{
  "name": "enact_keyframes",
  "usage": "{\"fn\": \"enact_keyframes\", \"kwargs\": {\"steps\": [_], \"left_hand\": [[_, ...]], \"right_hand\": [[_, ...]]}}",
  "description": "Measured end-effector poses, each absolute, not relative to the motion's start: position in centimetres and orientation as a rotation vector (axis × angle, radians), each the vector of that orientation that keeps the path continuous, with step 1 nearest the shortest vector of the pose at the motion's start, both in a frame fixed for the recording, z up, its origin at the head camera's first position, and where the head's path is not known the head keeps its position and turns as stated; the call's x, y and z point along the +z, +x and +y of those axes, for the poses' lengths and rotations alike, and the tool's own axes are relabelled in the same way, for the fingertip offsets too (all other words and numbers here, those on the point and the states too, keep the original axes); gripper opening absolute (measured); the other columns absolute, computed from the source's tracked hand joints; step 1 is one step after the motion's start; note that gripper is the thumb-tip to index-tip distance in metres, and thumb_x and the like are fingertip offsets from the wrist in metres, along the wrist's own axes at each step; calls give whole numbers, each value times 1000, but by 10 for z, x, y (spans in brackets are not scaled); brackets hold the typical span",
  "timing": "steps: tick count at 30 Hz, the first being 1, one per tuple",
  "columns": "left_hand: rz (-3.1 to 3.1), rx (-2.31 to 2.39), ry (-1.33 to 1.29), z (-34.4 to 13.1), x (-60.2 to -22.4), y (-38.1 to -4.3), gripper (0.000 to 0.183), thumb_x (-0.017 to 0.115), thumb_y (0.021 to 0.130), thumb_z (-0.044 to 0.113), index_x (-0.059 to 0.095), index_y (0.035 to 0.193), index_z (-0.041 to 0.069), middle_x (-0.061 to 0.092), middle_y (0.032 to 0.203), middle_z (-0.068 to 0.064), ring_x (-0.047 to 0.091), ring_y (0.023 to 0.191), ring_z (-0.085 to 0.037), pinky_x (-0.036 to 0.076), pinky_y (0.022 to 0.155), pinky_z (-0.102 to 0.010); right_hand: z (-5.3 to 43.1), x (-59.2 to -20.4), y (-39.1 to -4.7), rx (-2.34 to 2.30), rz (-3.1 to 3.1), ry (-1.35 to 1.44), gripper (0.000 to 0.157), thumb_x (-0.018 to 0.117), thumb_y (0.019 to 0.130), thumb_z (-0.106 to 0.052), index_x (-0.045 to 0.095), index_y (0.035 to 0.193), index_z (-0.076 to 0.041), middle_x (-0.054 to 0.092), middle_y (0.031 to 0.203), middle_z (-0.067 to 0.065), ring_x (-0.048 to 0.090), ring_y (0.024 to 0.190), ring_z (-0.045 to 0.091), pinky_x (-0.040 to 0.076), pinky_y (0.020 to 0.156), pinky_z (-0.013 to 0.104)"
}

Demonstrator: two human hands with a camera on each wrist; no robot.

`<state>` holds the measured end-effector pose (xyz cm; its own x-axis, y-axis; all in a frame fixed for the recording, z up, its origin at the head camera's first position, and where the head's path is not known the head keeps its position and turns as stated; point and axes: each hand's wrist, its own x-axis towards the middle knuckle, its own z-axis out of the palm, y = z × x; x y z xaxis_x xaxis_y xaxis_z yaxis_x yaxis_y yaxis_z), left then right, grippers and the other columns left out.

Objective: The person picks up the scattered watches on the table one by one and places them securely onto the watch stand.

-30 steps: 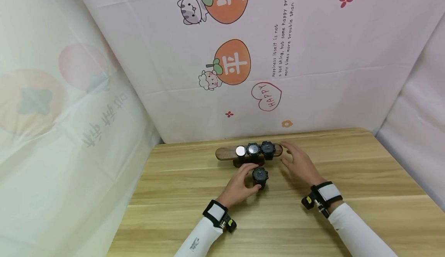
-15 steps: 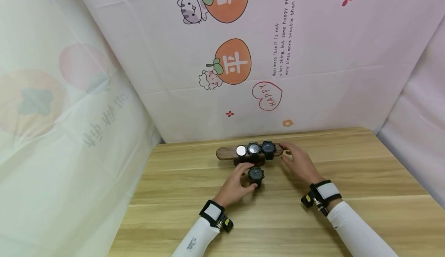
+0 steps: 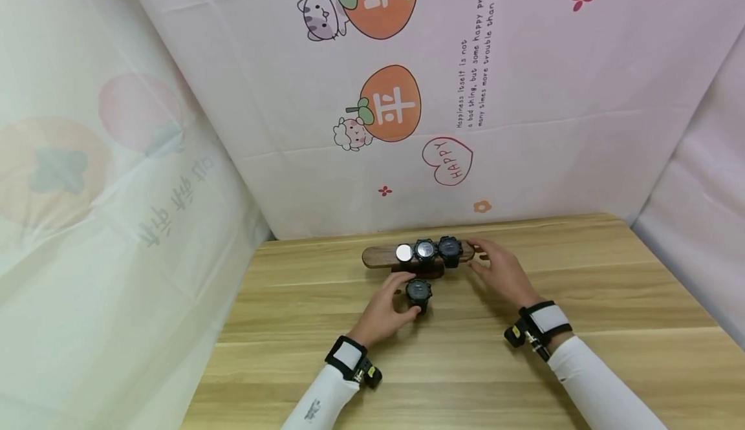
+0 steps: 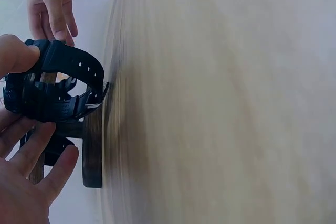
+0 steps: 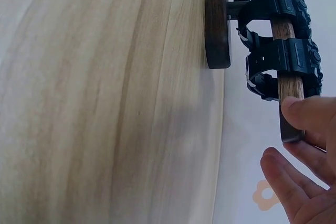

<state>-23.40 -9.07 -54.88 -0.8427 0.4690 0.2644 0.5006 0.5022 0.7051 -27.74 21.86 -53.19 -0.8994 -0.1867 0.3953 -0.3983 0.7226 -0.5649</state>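
Note:
In the head view my left hand (image 3: 381, 313) pinches a black wristwatch (image 3: 418, 291) between thumb and fingers, dial facing up, just in front of a dark wooden watch stand (image 3: 377, 257). The left wrist view shows this watch's strap (image 4: 79, 61) buckled into a loop, overlapping the stand's base (image 4: 92, 156). Three watches sit side by side on the crossbar: a white-faced one (image 3: 404, 253), a silver-faced one (image 3: 425, 249) and a black one (image 3: 449, 247). At the bar's right end, my right hand (image 3: 505, 276) grips it, thumb (image 5: 296, 109) on the wood.
The stand is near the back edge of a wood-grain table (image 3: 495, 378). Behind it rises a white printed cloth (image 3: 524, 158), with more cloth (image 3: 116, 255) along the left side. Each wrist wears a strapped camera (image 3: 372, 376).
My left hand has moved left along the front of the stand, carrying the wristwatch. My right hand has stayed at the bar's right end, its fingers coming slightly closer around it.

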Motion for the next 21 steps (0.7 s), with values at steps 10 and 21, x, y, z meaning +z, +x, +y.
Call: {"fn": "enact_keyframes", "kwargs": {"steps": [10,21], "left_hand": [[-2688,-1293,-824,-101,-551,-236,67,79,98,22,49,157,12,49,161,-2,53,144,-22,53,115,-39],[-2667,-1307,-754,-115,-553,-240,68,80,96,24,50,157,17,49,160,-3,54,145,-26,50,116,-52]], "right_hand": [[219,-530,-277,942,-2642,432,51,75,100,-8,57,147,1,63,142,26,67,121,45,59,99,59],[218,-528,-276,947,-2648,433,51,74,100,-6,56,147,2,62,143,27,67,121,46,60,99,58]]}}
